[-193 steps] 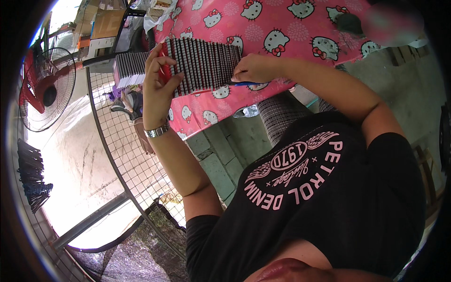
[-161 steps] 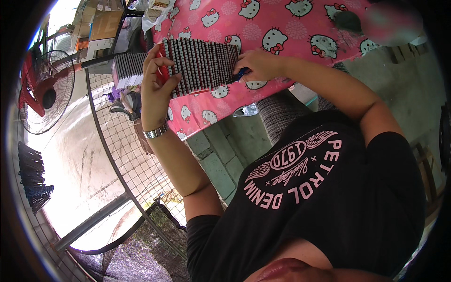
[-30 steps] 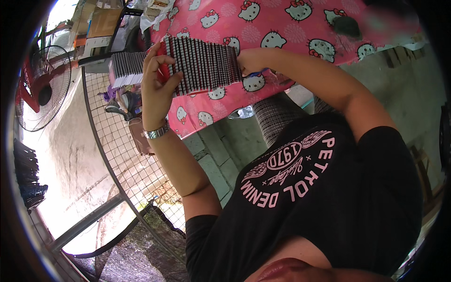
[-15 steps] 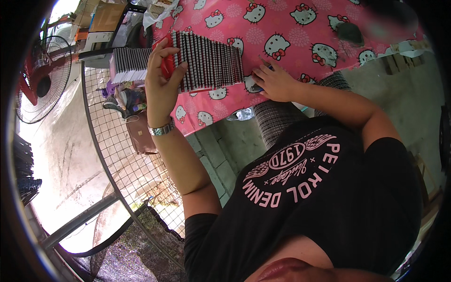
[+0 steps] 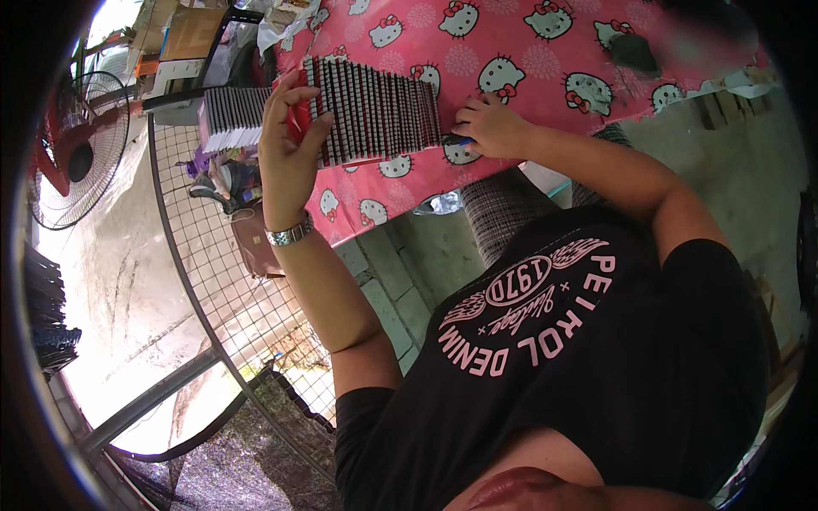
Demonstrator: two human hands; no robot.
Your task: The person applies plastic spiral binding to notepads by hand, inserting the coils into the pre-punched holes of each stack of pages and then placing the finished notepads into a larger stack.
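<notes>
We note the row of thin booklets (image 5: pixel 379 115) on the pink patterned tablecloth (image 5: pixel 545 64), near the table's close edge. Their grey-and-black ridged edges face us, with red lines showing between, and the row narrows toward the right.

At its left end, the left hand (image 5: pixel 291 140) lies against a red cover (image 5: pixel 300 119): fingers curved over it, thumb set apart, its tip at the near side of the row. We cannot tell how firmly it presses. A metal-banded watch (image 5: pixel 290 232) circles this wrist.

Just beyond the right end of the row we find the right hand (image 5: pixel 494 128), low over the cloth, palm down. Its fingers bend around a slim blue tool (image 5: pixel 465 141); only a short length shows under the hand, so we leave its kind unnamed.

Left of the left hand we record a second stack (image 5: pixel 234 117), dark-edged above and pale below. Farther left is a red fan (image 5: pixel 77 149) with a round wire guard. A brown bag (image 5: pixel 256 243) is by the wire mesh (image 5: pixel 217 247), below the second stack in our view. Toward the table's far right corner we see a dark greenish object (image 5: pixel 635 55).
</notes>
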